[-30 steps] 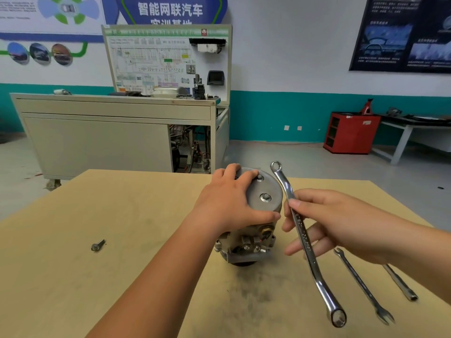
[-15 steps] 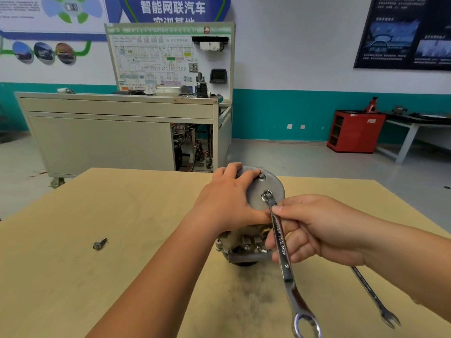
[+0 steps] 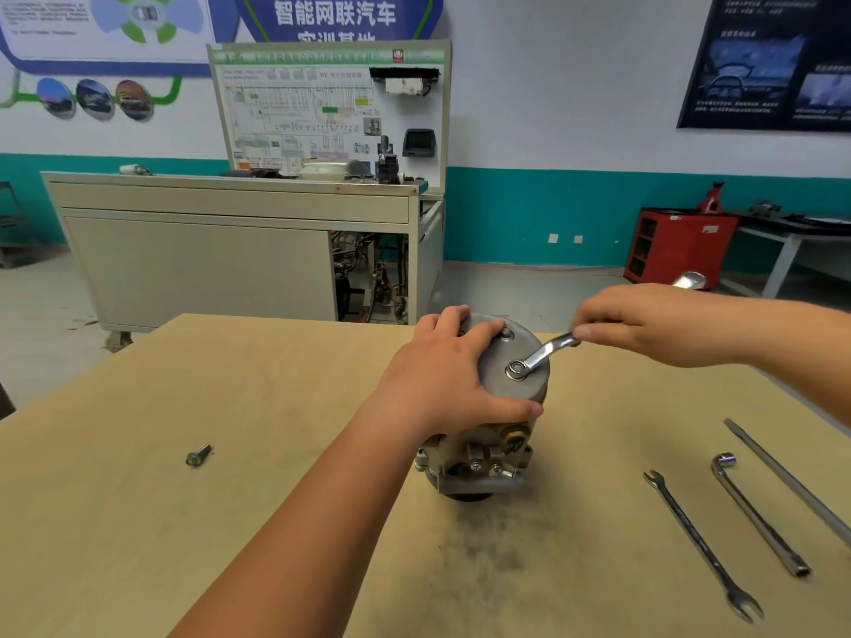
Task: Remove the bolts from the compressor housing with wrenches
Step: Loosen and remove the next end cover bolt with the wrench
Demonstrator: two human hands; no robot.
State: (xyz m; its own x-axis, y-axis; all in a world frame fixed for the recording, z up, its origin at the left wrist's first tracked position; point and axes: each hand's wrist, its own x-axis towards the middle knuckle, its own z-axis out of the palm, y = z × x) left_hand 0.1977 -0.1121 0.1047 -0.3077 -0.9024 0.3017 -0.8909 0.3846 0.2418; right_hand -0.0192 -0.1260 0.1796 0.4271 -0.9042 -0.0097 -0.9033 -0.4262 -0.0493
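Note:
The grey metal compressor housing (image 3: 499, 384) stands upright on the wooden table (image 3: 138, 499). My left hand (image 3: 442, 375) lies over its top and left side, gripping it. A combination wrench (image 3: 541, 356) has its ring end seated on a bolt (image 3: 516, 369) in the flat top plate. My right hand (image 3: 644, 329) holds the wrench shaft, which points to the upper right; its far end (image 3: 689, 280) pokes out behind my hand. A second bolt (image 3: 506, 333) sits near the plate's far rim.
One loose bolt (image 3: 199, 454) lies on the table at the left. To the right lie an open-ended wrench (image 3: 700, 541), a socket wrench (image 3: 755, 513) and a long thin bar (image 3: 783, 476). A grey training cabinet (image 3: 230, 250) stands behind the table.
My right hand swung the wrench from pointing towards me round to the upper right, with its ring end staying on the top bolt. My left hand stayed on the housing.

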